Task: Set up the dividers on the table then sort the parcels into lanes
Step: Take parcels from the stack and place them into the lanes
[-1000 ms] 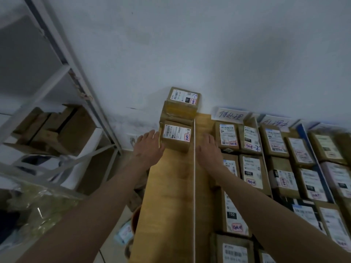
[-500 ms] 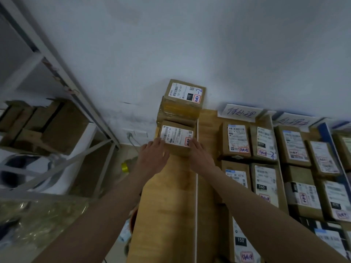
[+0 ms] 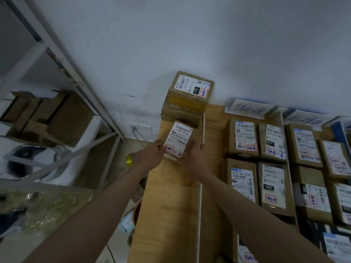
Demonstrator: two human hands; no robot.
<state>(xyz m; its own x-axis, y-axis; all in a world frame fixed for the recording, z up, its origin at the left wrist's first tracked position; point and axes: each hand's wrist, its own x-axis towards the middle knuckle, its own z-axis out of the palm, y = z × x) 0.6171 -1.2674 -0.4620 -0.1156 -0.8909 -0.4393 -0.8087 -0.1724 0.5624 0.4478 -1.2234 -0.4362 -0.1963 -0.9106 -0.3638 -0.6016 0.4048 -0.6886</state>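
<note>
Small brown cardboard parcel with a white shipping label and red stamp (image 3: 177, 140): held between both hands over the far end of the left lane of the pale wooden bench (image 3: 171, 202), label face tilted toward the camera, its near end lifted. Left hand (image 3: 152, 155): at the parcel's left edge, fingers curled onto its side. Right hand (image 3: 194, 155): at the parcel's right edge, fingers wrapped round it; the fingertips of both hands are hidden behind the carton, and the parcel's underside cannot be seen. Thin white divider strip (image 3: 200, 196): runs lengthwise along the bench just right of the held parcel, marking off the lane; its near end is cut off by the frame edge. Stack of brown taped cartons topped by a box labelled 122 (image 3: 190, 92): stands just behind the held parcel against the white wall (image 3: 190, 35); how many boxes make up the stack is hard to tell. Rows of brown labelled parcels (image 3: 273, 171): lie right of the divider, packed side by side, partly covered by the right forearm and cut off at right and bottom. White handwritten paper sign (image 3: 247, 110): propped at the wall behind those rows; a second sign beside it is blurred. Grey metal shelving with cardboard boxes (image 3: 57, 118): left of the bench, dim and indistinct.
</note>
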